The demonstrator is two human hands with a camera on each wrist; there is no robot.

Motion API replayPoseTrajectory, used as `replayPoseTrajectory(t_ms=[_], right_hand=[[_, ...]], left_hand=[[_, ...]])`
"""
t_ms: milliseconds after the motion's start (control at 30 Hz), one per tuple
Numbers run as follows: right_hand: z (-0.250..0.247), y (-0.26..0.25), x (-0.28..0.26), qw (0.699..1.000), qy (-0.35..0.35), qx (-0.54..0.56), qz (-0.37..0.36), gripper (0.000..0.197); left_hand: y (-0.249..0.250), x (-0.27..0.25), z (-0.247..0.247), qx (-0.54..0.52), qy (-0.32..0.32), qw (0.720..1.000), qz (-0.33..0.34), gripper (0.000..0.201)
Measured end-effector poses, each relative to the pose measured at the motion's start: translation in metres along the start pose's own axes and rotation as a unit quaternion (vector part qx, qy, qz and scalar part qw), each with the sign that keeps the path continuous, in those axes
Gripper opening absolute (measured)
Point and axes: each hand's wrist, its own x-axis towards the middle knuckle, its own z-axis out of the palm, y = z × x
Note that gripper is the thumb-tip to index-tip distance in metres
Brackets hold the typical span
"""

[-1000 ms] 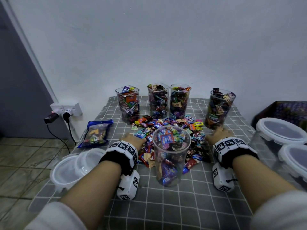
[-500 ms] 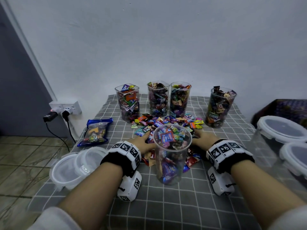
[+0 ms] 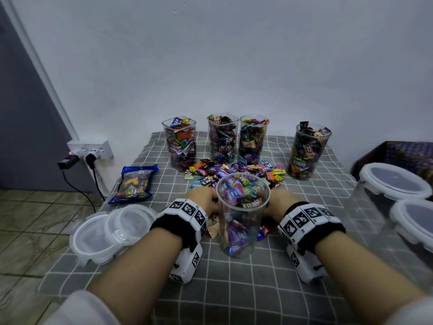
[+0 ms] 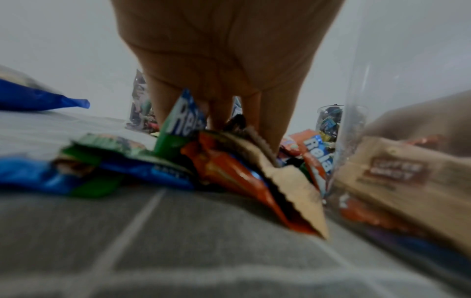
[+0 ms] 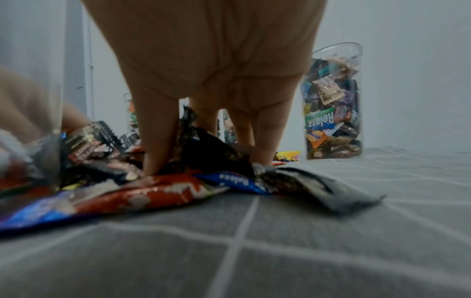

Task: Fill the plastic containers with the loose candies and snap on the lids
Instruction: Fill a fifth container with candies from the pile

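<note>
Clear, upright container [image 3: 242,214], perhaps three-quarters full, just before heaped loose candies [image 3: 236,171]; stacked lids [image 3: 110,233] left.

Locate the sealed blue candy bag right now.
In the head view the blue candy bag lies flat on the left side of the checked cloth, behind the stack of loose lids and left of the candy pile.

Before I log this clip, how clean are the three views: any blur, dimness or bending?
Head view: dim and bluish, wide-angle bending at the edges, the near container sharp. Left wrist view: heavy blur on the loose candies. Right wrist view: dim, soft foreground cloth, while the far filled container reads clearly.
</note>
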Motion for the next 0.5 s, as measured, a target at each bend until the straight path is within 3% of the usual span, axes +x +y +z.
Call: replayPoseTrajectory(t_ms=[200, 500], right_hand=[[-0.0033, -0.0072, -0.0052, 0.999, 0.043, -0.004, 0.017, 0.023], [-0.0046, -0.0059, -0.0041, 0.997, 0.071, 0.01, 0.04, 0.022]], left_hand=[[0.0037, -0.0006, -0.0029, 0.082, 0.04, 0.996, 0.0, 0.024], [0.003, 0.003, -0.0015, 0.117, 0.091, 0.989, -0.003, 0.026]])
